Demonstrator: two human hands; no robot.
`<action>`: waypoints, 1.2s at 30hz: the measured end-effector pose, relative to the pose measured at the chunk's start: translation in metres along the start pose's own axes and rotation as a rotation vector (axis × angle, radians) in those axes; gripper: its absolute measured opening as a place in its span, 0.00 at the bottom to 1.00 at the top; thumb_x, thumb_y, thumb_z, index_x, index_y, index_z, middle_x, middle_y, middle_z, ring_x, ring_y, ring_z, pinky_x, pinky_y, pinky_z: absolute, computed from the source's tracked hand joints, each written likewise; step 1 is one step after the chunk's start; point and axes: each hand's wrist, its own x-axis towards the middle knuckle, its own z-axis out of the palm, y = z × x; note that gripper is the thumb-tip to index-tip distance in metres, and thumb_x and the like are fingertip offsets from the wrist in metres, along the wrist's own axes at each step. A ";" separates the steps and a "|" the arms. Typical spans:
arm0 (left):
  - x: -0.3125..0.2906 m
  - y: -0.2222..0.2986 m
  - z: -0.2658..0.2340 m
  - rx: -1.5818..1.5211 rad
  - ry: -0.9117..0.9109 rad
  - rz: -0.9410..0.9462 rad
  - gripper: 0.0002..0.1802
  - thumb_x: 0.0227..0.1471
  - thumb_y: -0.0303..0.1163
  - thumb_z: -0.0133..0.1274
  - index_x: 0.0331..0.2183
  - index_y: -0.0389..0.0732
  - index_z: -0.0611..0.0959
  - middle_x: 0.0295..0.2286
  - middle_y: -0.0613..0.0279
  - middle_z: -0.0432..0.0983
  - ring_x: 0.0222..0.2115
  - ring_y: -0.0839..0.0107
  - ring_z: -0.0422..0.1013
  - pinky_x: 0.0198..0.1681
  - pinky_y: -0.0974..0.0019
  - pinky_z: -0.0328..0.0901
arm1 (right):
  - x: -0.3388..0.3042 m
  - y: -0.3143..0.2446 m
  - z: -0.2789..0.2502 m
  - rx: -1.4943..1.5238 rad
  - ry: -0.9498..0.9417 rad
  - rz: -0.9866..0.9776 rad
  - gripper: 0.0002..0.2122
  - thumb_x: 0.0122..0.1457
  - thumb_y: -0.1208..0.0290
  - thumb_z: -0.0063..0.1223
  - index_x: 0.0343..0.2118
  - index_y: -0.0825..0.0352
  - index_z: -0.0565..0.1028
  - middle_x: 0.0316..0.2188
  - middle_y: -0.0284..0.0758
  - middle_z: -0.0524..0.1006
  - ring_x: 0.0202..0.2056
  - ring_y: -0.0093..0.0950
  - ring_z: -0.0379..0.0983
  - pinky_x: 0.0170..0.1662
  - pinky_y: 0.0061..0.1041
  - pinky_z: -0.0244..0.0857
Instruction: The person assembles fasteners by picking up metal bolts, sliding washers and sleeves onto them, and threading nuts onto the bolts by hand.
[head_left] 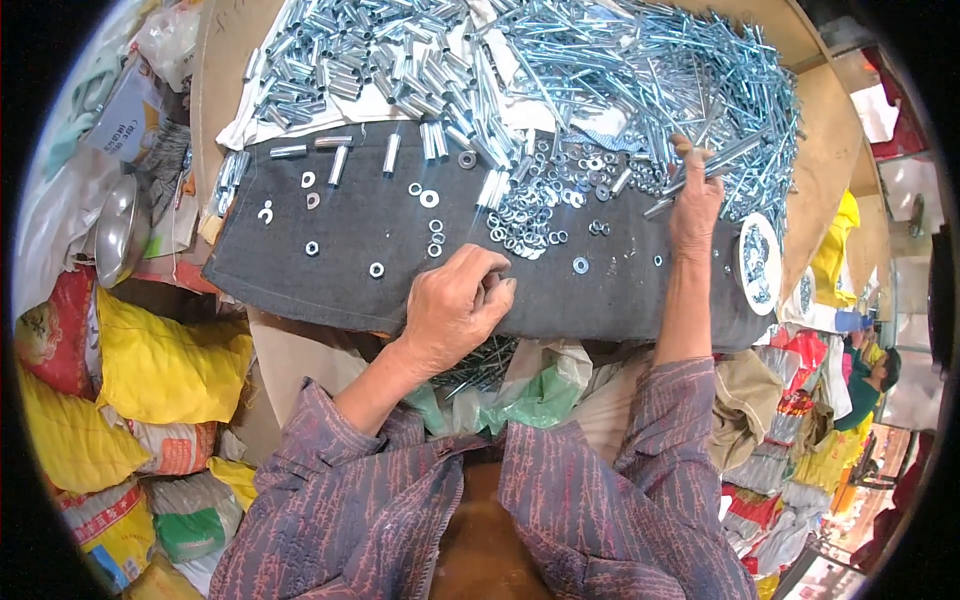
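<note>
Head view: near the centre of the frame, the person's left hand (pixel 460 300) is over the lower edge of a dark grey cloth surface (pixel 330 225), fingers curled in and thumb close to the forefinger; whether they pinch anything I cannot tell. Right of centre, higher up, the right hand (pixel 695 200) is at the lower edge of a heap of long, thin, silvery metal rods (pixel 660 80), which fills the upper right. Its fingers are partly bent among the metal pieces, and I cannot tell what they grip. Between the hands lies a cluster of small silvery metal rings (pixel 525 215). Short silvery metal tubes (pixel 365 60) are heaped at upper left. A white oval dish (pixel 742 265) with small metal pieces stands right of the right forearm.
</note>
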 end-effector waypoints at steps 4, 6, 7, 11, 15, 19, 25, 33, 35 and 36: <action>-0.001 -0.004 0.003 -0.001 0.022 0.031 0.08 0.44 0.23 0.57 0.31 0.37 0.78 0.23 0.60 0.71 0.18 0.71 0.69 0.21 0.70 0.63 | -0.014 0.001 0.004 -0.165 0.027 -0.151 0.15 0.64 0.60 0.45 0.37 0.71 0.73 0.36 0.38 0.79 0.35 0.20 0.66 0.41 0.22 0.58; -0.002 -0.004 0.001 0.004 0.020 0.017 0.08 0.44 0.23 0.56 0.31 0.37 0.78 0.23 0.60 0.71 0.18 0.71 0.69 0.21 0.70 0.63 | -0.018 -0.018 0.012 -0.127 0.099 -0.148 0.17 0.65 0.60 0.41 0.35 0.72 0.74 0.34 0.42 0.79 0.35 0.23 0.70 0.43 0.24 0.60; -0.002 -0.003 0.002 0.003 0.017 0.014 0.08 0.44 0.23 0.56 0.31 0.37 0.78 0.23 0.60 0.71 0.18 0.71 0.69 0.21 0.70 0.63 | -0.019 -0.023 0.012 -0.129 0.101 -0.145 0.17 0.65 0.60 0.41 0.35 0.72 0.74 0.34 0.42 0.79 0.35 0.23 0.70 0.43 0.24 0.60; -0.002 -0.003 0.004 0.007 0.013 0.009 0.08 0.43 0.23 0.56 0.31 0.37 0.77 0.23 0.60 0.71 0.18 0.69 0.70 0.21 0.68 0.64 | -0.025 -0.029 0.012 -0.083 0.134 -0.223 0.18 0.66 0.61 0.38 0.34 0.73 0.74 0.31 0.42 0.79 0.34 0.25 0.73 0.44 0.25 0.63; 0.000 -0.002 0.006 0.006 0.019 0.041 0.08 0.43 0.24 0.56 0.31 0.38 0.77 0.23 0.60 0.71 0.18 0.67 0.71 0.22 0.66 0.65 | -0.022 -0.014 0.003 0.011 0.099 -0.131 0.17 0.66 0.63 0.39 0.35 0.75 0.73 0.32 0.42 0.79 0.34 0.28 0.74 0.40 0.27 0.67; -0.003 -0.003 0.004 0.001 0.023 0.005 0.08 0.43 0.24 0.56 0.31 0.38 0.77 0.23 0.59 0.72 0.19 0.66 0.72 0.22 0.66 0.65 | -0.018 -0.061 0.019 0.128 0.111 -0.099 0.15 0.66 0.66 0.39 0.37 0.75 0.72 0.36 0.46 0.78 0.38 0.32 0.76 0.47 0.30 0.68; -0.002 -0.004 0.007 0.001 0.026 0.017 0.08 0.43 0.24 0.56 0.31 0.38 0.77 0.23 0.59 0.72 0.20 0.65 0.72 0.23 0.65 0.66 | -0.019 -0.076 0.016 0.127 0.073 -0.177 0.12 0.65 0.68 0.39 0.37 0.73 0.71 0.36 0.47 0.77 0.39 0.33 0.75 0.49 0.29 0.66; -0.004 -0.007 0.003 0.029 0.038 0.047 0.07 0.43 0.24 0.55 0.30 0.38 0.77 0.24 0.58 0.73 0.20 0.62 0.72 0.23 0.64 0.66 | -0.059 -0.054 0.025 0.001 0.141 -0.127 0.11 0.64 0.68 0.41 0.35 0.71 0.71 0.23 0.33 0.74 0.23 0.20 0.68 0.28 0.20 0.62; -0.003 -0.005 0.003 0.039 0.032 0.053 0.07 0.44 0.24 0.55 0.31 0.37 0.78 0.24 0.58 0.72 0.20 0.65 0.71 0.23 0.66 0.65 | -0.082 -0.007 0.029 -0.093 0.046 0.006 0.09 0.63 0.70 0.42 0.34 0.70 0.72 0.22 0.31 0.73 0.22 0.19 0.68 0.27 0.19 0.62; -0.002 -0.005 0.004 0.037 0.018 0.066 0.07 0.46 0.24 0.55 0.31 0.36 0.78 0.23 0.59 0.72 0.19 0.69 0.71 0.22 0.68 0.64 | -0.082 -0.007 0.023 -0.124 0.138 0.025 0.08 0.63 0.71 0.43 0.34 0.69 0.72 0.22 0.30 0.73 0.23 0.17 0.67 0.26 0.17 0.62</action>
